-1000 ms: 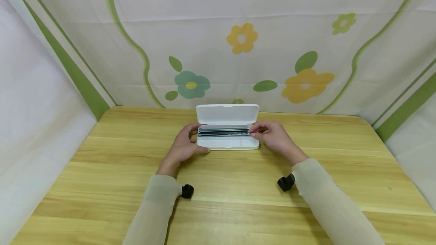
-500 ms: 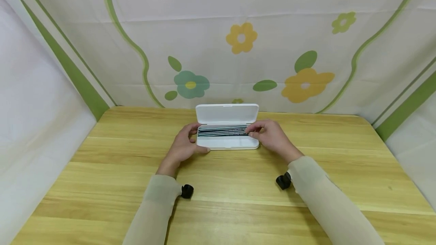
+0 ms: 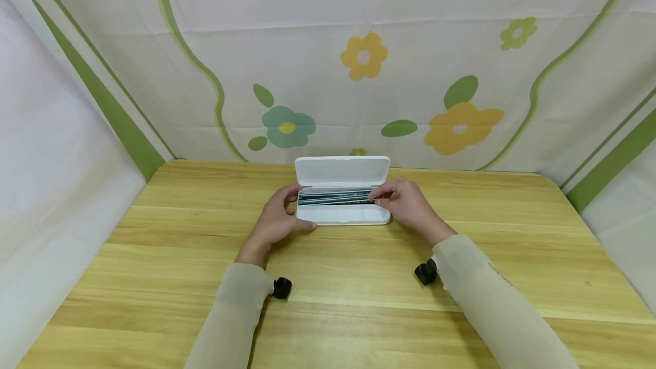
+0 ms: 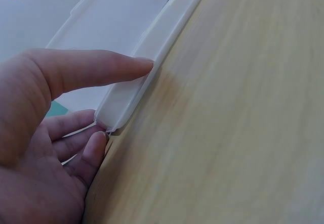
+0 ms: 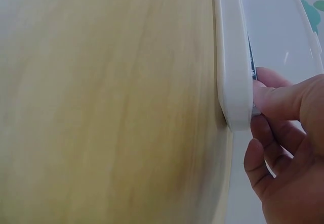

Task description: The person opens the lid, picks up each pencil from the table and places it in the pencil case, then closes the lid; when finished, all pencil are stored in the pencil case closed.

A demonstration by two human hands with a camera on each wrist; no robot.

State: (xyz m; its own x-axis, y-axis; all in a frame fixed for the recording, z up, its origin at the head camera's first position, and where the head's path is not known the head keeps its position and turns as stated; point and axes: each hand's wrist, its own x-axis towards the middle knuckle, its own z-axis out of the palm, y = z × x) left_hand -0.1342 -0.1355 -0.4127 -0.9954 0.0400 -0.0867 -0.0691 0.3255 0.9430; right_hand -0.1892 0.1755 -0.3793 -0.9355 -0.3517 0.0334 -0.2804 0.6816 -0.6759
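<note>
A white pencil case point(image 3: 328, 214) stands with its lid point(image 3: 342, 171) raised, holding several teal and dark pencils point(image 3: 328, 199) along its back half. At the case's left end, my left hand point(image 3: 274, 219) grips it, thumb on the front edge and fingers around the end and back. The left wrist view shows that thumb point(image 4: 116, 66) lying across the case's wall point(image 4: 121, 100). With thumb and fingertips, my right hand point(image 3: 411, 208) pinches the right end of a pencil, which slants upward to the right. In the right wrist view, a dark pencil point(image 5: 251, 62) with white lettering runs into the pinch.
The case rests near the back of a wooden table point(image 3: 338, 300). Behind it hangs a white curtain point(image 3: 307, 61) with printed flowers, and more cloth closes in both sides. A black wrist camera point(image 3: 282, 287) sits on each sleeve.
My right hand has shifted slightly left and up, and the pencils' right ends have tilted up over the others. The left hand has kept its place on the case.
</note>
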